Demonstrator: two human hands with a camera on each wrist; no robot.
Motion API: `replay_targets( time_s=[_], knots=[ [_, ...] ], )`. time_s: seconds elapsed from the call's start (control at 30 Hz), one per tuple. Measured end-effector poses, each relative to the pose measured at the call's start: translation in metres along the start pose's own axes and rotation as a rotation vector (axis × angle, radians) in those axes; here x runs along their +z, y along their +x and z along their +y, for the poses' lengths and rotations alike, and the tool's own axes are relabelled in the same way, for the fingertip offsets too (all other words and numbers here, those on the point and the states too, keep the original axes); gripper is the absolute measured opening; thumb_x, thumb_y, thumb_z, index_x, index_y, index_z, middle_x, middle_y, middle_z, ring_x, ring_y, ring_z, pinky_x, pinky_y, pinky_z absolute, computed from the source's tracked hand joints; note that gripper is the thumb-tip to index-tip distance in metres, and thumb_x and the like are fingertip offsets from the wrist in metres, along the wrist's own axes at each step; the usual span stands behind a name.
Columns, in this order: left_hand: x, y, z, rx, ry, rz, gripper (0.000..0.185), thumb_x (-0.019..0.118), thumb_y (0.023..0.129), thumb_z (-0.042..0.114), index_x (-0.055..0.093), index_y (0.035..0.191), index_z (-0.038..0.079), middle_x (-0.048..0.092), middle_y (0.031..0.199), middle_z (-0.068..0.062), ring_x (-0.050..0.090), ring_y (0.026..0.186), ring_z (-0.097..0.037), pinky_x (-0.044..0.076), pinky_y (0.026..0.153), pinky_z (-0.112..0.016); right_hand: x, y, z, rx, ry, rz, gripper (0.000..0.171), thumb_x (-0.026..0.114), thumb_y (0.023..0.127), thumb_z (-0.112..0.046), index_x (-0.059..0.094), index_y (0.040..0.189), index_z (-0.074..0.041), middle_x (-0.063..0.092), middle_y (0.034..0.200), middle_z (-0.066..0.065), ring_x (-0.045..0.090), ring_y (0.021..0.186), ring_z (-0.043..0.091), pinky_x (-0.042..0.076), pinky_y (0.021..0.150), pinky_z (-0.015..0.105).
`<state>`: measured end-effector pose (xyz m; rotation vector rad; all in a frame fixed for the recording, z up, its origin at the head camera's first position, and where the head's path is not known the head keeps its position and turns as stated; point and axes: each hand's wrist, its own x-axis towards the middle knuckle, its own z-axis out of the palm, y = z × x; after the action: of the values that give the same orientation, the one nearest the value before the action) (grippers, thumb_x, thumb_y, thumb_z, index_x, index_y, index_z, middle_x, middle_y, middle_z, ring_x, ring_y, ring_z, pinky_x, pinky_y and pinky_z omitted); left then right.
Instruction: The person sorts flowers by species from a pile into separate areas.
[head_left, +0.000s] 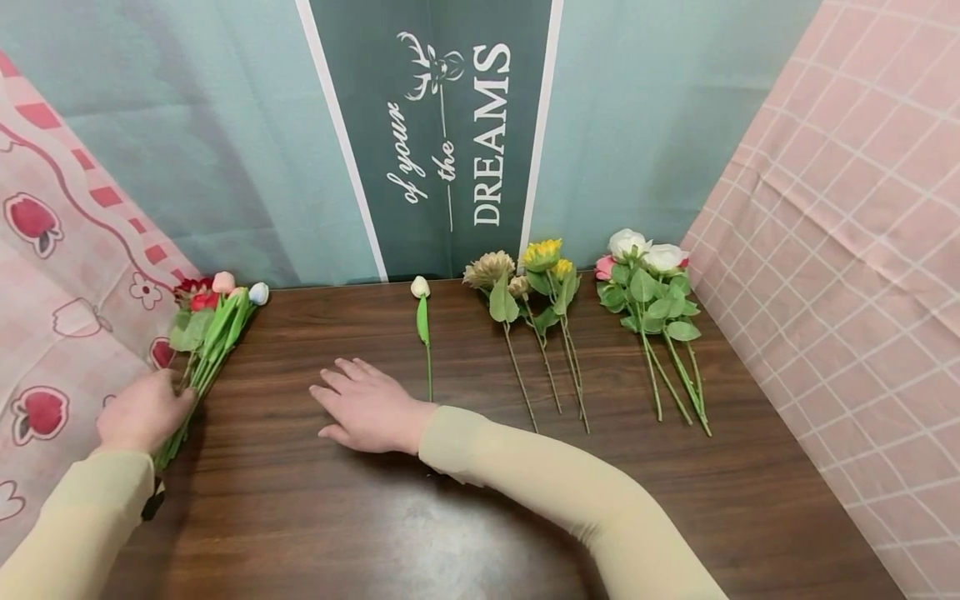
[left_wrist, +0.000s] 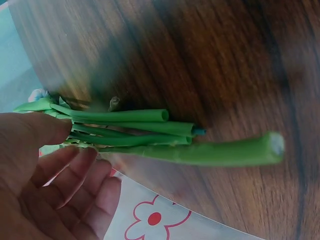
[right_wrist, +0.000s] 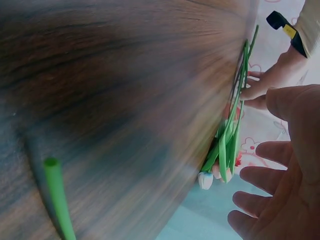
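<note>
At the table's left side my left hand (head_left: pixel 146 412) holds a bunch of artificial flowers by the stems (left_wrist: pixel 140 135), thumb on one side and fingers on the other. The bunch has red blooms (head_left: pixel 202 298), a pink tulip (head_left: pixel 223 282) and a pale blue-white tulip (head_left: pixel 258 293) at its far end. The cut stem ends point toward the near side. My right hand (head_left: pixel 371 408) is over the middle of the table with spread fingers, holding nothing. Just beyond its wrist lies a single white tulip (head_left: pixel 421 287), its lower stem end (right_wrist: pixel 52 172) showing in the right wrist view.
Beige flowers (head_left: pixel 489 269) and yellow flowers (head_left: pixel 543 253) lie right of the white tulip. White and pink roses (head_left: pixel 663 258) lie at the far right. A strawberry-print cloth (head_left: pixel 45 333) borders the left, a pink checked cloth (head_left: pixel 847 250) the right, and a blue-green curtain (head_left: pixel 637 125) the back.
</note>
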<state>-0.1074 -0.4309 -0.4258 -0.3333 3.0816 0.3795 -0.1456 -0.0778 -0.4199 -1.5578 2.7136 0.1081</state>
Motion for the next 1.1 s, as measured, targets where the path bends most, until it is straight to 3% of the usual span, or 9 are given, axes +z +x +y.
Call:
replay_targets(
  time_s=[0.2,0.5,0.83,1.1],
  knots=[
    [-0.004,-0.004,0.001,-0.026,-0.01,-0.054,0.023,0.055,0.095,0.024,0.065,0.083,0.007,0.056,0.072,-0.012,0.052,0.063,-0.032,0.039,0.045,-0.048,0.002,0.001,-0.002,-0.003,0.016,-0.015,0.065,0.042,0.105,-0.059,0.036,0.16,-0.025,0.033,0.164,0.001,0.02,0.154,0.025,0.014,0.125,0.036],
    [-0.006,-0.009,-0.002,-0.019,-0.067,-0.1,0.029,0.059,0.098,0.031,0.072,0.088,0.007,0.061,0.076,-0.01,0.053,0.065,-0.027,0.039,0.047,-0.045,0.01,-0.002,0.004,0.012,0.056,-0.022,0.065,0.043,0.105,-0.058,0.037,0.16,-0.023,0.034,0.164,0.002,0.019,0.154,0.026,0.013,0.125,0.035],
    [-0.006,-0.011,-0.002,-0.001,-0.108,-0.07,0.032,0.064,0.098,0.032,0.073,0.1,0.001,0.069,0.086,-0.014,0.057,0.068,-0.023,0.042,0.05,-0.04,0.017,-0.007,0.011,0.021,0.084,-0.003,0.064,0.046,0.105,-0.056,0.04,0.158,-0.021,0.037,0.162,0.004,0.021,0.154,0.027,0.014,0.125,0.036],
    [-0.008,-0.009,0.016,0.024,-0.138,-0.053,0.033,0.063,0.1,0.033,0.072,0.095,0.002,0.065,0.079,-0.006,0.052,0.065,-0.02,0.039,0.052,-0.035,0.022,-0.012,0.023,0.047,0.105,0.031,0.062,0.047,0.105,-0.054,0.044,0.156,-0.02,0.042,0.159,0.004,0.026,0.152,0.028,0.017,0.125,0.036]
  ],
)
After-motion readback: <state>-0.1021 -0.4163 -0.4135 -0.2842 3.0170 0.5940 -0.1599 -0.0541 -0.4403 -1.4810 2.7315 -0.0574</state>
